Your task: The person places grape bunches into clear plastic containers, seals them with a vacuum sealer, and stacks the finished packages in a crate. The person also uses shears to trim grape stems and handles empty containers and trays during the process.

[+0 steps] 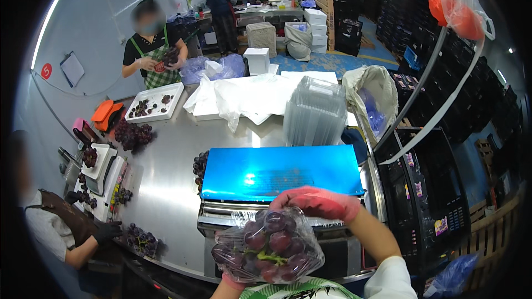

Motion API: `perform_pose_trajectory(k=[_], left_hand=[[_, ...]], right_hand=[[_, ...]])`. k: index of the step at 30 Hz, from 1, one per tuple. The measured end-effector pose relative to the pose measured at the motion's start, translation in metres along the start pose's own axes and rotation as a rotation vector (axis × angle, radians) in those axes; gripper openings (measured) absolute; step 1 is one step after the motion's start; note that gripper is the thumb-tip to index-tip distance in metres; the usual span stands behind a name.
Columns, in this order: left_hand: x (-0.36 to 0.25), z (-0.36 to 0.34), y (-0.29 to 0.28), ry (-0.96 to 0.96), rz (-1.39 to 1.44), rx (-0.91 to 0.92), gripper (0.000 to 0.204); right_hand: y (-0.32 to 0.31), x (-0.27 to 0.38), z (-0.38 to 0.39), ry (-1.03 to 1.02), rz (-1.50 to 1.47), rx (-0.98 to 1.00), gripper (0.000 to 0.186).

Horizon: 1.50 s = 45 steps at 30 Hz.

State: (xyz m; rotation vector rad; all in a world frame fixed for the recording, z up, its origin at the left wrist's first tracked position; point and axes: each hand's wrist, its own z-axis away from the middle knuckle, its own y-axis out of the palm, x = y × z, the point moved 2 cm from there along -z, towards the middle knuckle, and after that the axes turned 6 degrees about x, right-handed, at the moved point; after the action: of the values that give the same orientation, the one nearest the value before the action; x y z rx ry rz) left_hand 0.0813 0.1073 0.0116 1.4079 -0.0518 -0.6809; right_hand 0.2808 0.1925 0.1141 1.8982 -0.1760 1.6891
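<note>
A pack of dark red grapes (271, 246) in clear plastic film is tilted up close in front of me, green stems showing among the fruit. My left hand (234, 281), in a pink glove, grips it from below at the near left; most of its fingers are hidden by the pack. My right hand (318, 202), gloved in pink too, bends over the far edge of the pack with its fingers together, and the fingertips are partly hidden there. Just beyond stands a wrapping machine with a shiny blue top plate (280, 173) and metal rollers (233, 208) along its near side.
Clear plastic trays (315, 112) are stacked behind the machine, beside white sheets (252, 97). Loose grape bunches (132, 134) and a scale (100, 169) are at left. Co-workers stand at far left and near left, one with a black-gloved hand (106, 231). Black crates (424, 182) stand right.
</note>
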Motion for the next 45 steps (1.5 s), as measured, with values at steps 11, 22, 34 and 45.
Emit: perform_pose_trajectory(k=[11, 22, 34, 45], left_hand=[[-0.026, 0.000, -0.009, 0.023, -0.011, -0.187, 0.068], [-0.035, 0.009, -0.015, 0.061, -0.032, -0.262, 0.071], [-0.043, 0.052, -0.016, 0.161, -0.059, -0.206, 0.074], [-0.032, 0.093, -0.034, 0.181, -0.036, 0.005, 0.076]], right_hand=[[-0.275, 0.034, -0.017, 0.687, 1.327, -1.154, 0.040], [-0.293, 0.024, -0.026, 0.786, 1.319, -1.335, 0.040], [-0.114, 0.057, 0.006, -0.339, 1.199, -1.006, 0.014], [0.129, -0.150, 0.073, 0.367, 1.921, 0.023, 0.021]])
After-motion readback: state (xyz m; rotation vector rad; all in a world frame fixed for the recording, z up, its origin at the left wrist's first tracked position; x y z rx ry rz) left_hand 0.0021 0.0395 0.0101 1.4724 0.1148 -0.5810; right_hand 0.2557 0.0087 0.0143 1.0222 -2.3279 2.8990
